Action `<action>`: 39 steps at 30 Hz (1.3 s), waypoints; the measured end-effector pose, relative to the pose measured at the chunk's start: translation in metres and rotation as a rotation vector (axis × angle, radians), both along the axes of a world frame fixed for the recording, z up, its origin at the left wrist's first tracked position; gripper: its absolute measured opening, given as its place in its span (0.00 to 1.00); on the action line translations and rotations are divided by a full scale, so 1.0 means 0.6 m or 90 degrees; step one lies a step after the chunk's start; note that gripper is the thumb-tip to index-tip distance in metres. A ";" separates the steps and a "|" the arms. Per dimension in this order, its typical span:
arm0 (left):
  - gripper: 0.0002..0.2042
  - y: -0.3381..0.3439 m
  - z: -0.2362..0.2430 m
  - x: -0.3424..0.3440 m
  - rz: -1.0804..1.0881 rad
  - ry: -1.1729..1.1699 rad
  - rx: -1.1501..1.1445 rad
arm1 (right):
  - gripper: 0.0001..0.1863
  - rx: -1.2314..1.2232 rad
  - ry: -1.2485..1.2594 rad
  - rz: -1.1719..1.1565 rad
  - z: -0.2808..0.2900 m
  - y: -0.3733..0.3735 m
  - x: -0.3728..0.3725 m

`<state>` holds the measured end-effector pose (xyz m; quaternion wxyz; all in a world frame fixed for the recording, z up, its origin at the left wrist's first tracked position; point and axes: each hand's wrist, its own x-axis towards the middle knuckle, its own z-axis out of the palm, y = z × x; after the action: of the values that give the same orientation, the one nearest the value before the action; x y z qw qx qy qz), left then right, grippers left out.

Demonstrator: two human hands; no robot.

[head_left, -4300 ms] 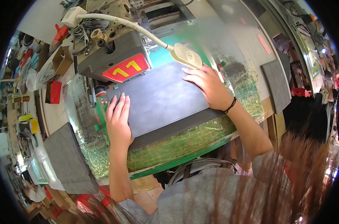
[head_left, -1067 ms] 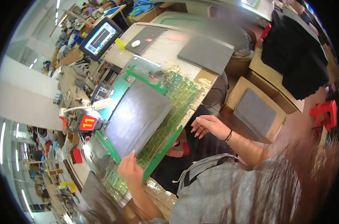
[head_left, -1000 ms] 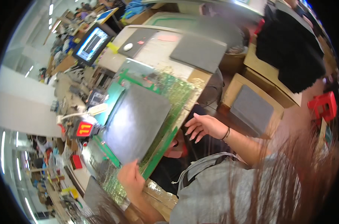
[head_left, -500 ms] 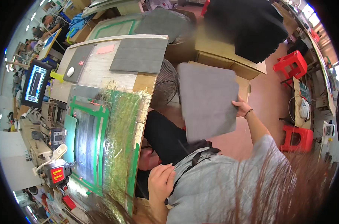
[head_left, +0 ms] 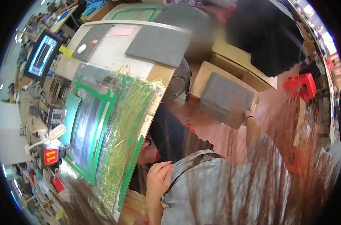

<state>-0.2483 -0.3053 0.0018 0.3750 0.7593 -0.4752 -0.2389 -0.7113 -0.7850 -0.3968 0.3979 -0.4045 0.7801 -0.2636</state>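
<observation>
1. The panel (head_left: 227,95), grey and flat, is to the right of the table (head_left: 112,45), over an open box (head_left: 205,69); how deep it sits there cannot be told.
2. The right hand (head_left: 248,113), well apart from the table, has its fingers at the panel's corner on the side away from the table. Whether it grips that corner or merely touches it cannot be told: the fingers are small and partly hidden.
3. The left hand (head_left: 159,178) is released, its fingers loosely bent around nothing, just beside the table's right edge and in front of the shirt (head_left: 215,187).
4. On the table lies a green-taped frame (head_left: 109,98), with a teal plate (head_left: 70,118) at its left and crinkled film (head_left: 125,108) at its right.
5. At the table's far end lie a grey sheet (head_left: 159,44), a pink strip (head_left: 123,32) and a dark board (head_left: 98,36) bearing a white oval thing (head_left: 81,48).
6. Along the table's left side are a lit screen (head_left: 44,56) and a machine (head_left: 32,122) with a lamp (head_left: 58,131).
7. A fan (head_left: 180,80) stands low beside the table's right edge.
8. Farther right of the table are black cloth (head_left: 270,37) and a red stool (head_left: 300,86).
</observation>
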 end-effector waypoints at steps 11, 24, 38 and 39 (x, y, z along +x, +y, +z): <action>0.09 0.140 0.003 0.044 0.301 -0.114 -0.081 | 0.25 0.070 -0.359 0.319 0.177 -0.058 0.179; 0.29 0.871 -0.051 -0.047 0.780 -0.450 0.475 | 0.19 -0.469 -0.226 0.734 0.457 0.079 0.616; 0.09 0.869 -0.016 -0.009 0.958 -0.700 0.297 | 0.17 -0.601 -0.156 0.946 0.591 0.300 0.732; 0.09 0.911 -0.026 -0.020 0.981 -0.750 0.308 | 0.16 -0.550 -0.229 0.943 0.598 0.333 0.751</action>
<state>-0.2606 0.2413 -0.0139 -0.0324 0.9134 0.0982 0.3938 -0.2604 -0.5852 -0.0378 0.3955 -0.8748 0.0740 -0.2698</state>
